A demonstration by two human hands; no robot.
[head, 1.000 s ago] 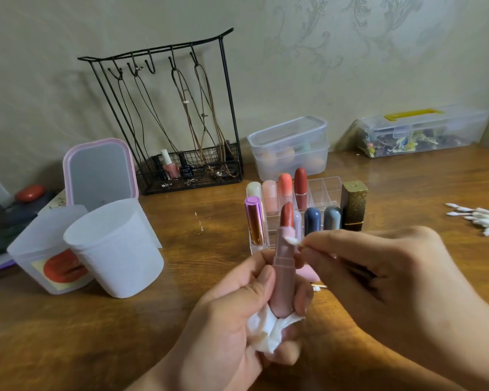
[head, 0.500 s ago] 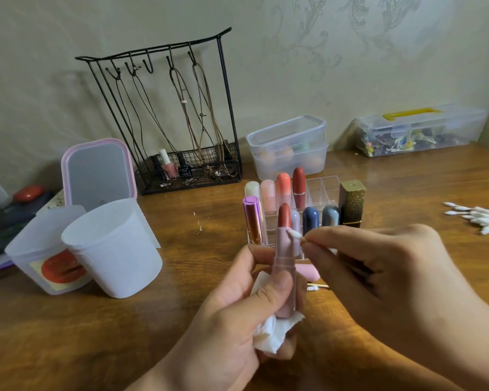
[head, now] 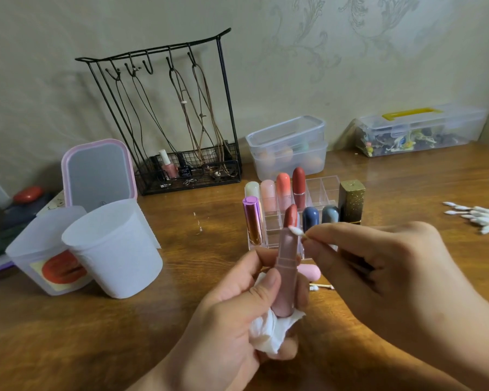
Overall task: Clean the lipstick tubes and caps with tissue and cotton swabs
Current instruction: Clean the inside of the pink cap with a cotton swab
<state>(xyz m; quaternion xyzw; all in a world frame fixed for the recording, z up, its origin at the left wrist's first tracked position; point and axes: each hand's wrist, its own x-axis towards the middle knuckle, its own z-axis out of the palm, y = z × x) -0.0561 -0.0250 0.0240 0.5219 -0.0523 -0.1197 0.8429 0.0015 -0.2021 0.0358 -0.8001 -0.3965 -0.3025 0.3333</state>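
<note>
My left hand grips an uncapped pink lipstick tube upright, its red bullet showing at the top, together with a crumpled white tissue against the palm. My right hand pinches a cotton swab whose white tip touches the tube's upper rim just below the bullet. A pink cap lies on the table behind the tube. A used swab lies beside it.
A clear organiser holding several lipsticks stands just behind my hands. A pile of cotton swabs lies at the right. Two white cups, a pink-framed mirror, a black wire rack and plastic boxes stand further back.
My left hand has raised the tube slightly and shifted its grip. The swab tip moved along the tube's top rim, staying beside the bullet.
</note>
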